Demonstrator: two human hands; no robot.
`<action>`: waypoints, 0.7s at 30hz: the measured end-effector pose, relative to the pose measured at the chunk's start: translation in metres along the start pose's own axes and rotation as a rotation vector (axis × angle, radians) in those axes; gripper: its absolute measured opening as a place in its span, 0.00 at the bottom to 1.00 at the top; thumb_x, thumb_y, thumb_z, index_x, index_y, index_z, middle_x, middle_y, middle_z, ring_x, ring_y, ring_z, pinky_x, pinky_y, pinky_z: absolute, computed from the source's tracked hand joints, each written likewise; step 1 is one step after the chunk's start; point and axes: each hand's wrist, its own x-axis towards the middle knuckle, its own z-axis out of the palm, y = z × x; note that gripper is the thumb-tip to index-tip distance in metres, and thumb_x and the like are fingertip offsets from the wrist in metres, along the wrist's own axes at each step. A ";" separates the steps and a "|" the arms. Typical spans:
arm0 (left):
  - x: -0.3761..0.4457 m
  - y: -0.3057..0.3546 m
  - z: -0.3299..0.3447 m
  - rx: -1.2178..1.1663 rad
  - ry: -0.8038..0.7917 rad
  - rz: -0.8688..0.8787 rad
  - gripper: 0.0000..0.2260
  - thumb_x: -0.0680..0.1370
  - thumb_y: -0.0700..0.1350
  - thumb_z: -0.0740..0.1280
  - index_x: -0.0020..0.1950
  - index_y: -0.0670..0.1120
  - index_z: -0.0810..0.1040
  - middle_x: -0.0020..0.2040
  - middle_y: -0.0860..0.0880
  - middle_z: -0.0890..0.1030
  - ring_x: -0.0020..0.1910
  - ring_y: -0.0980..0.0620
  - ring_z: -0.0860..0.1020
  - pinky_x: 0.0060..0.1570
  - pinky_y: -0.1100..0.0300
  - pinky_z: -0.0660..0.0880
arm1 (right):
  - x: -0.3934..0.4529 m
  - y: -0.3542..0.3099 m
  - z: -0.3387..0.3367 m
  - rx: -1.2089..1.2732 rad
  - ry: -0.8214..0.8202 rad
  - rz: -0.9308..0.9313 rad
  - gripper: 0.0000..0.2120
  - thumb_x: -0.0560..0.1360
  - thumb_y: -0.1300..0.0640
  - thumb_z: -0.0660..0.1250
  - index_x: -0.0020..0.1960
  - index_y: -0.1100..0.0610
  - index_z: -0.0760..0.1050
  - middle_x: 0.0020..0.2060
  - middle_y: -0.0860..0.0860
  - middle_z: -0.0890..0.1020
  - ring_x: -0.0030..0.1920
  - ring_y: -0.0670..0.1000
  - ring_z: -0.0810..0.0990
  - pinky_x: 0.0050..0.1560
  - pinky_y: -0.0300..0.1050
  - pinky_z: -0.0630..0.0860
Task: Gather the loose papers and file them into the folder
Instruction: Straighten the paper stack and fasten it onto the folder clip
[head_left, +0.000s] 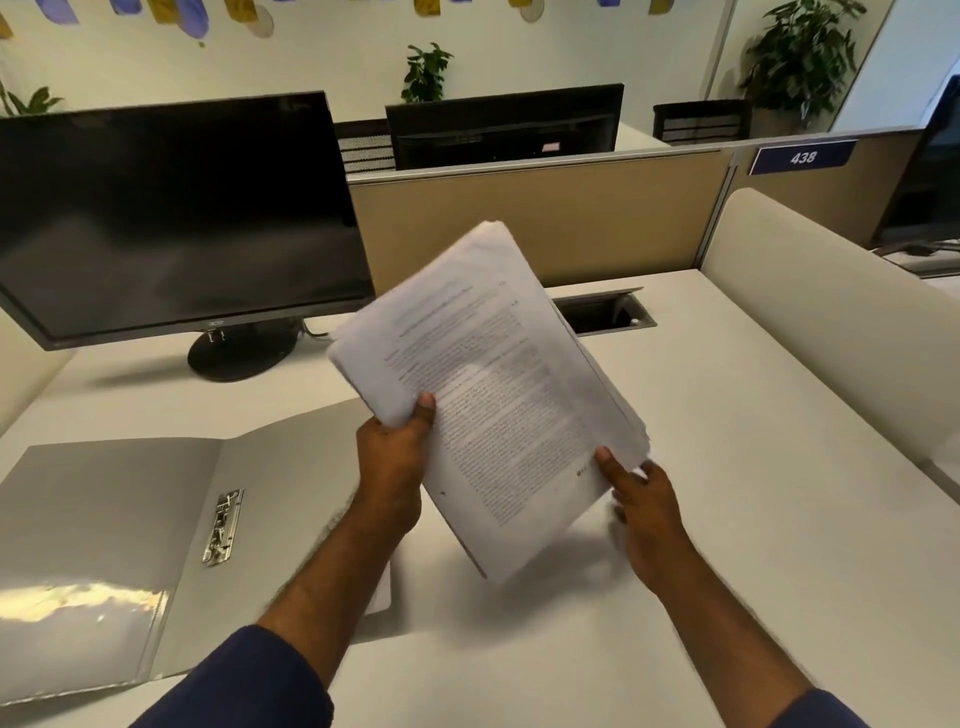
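Note:
A thick stack of printed white papers (488, 384) is held tilted above the white desk (727, 467), its top edge leaning away to the left. My left hand (392, 457) grips the stack's left edge, thumb on top. My right hand (649, 512) holds the lower right corner, thumb on the page. A grey folder (104, 519) lies open flat on the desk to the left, with a metal clip (224, 527) along its spine and a clear pocket on its near left flap. My left forearm covers part of the folder's right flap.
A dark monitor (171, 208) on a round stand sits at the back left. A cable port (605, 310) opens in the desk behind the papers. A beige partition (545, 218) closes the back and a cream divider (831, 322) the right side.

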 end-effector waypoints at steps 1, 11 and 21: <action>0.001 0.001 -0.001 -0.044 -0.004 -0.021 0.11 0.70 0.51 0.73 0.50 0.52 0.79 0.49 0.50 0.85 0.48 0.49 0.84 0.46 0.52 0.82 | -0.003 0.002 0.001 0.117 -0.055 0.100 0.37 0.66 0.45 0.74 0.71 0.56 0.68 0.66 0.57 0.77 0.63 0.58 0.76 0.64 0.54 0.73; -0.019 -0.026 0.010 -0.314 -0.024 -0.330 0.16 0.73 0.41 0.72 0.60 0.47 0.79 0.55 0.47 0.85 0.50 0.47 0.85 0.43 0.53 0.83 | -0.007 -0.016 0.004 0.385 -0.375 0.109 0.24 0.68 0.66 0.71 0.63 0.58 0.77 0.58 0.57 0.83 0.56 0.60 0.83 0.52 0.58 0.81; 0.023 0.013 -0.035 -0.277 -0.406 -0.586 0.29 0.72 0.62 0.67 0.67 0.45 0.77 0.62 0.43 0.81 0.59 0.38 0.80 0.52 0.47 0.77 | 0.024 -0.048 -0.072 0.142 -0.427 0.129 0.25 0.68 0.65 0.72 0.65 0.60 0.75 0.58 0.61 0.82 0.56 0.64 0.82 0.48 0.60 0.81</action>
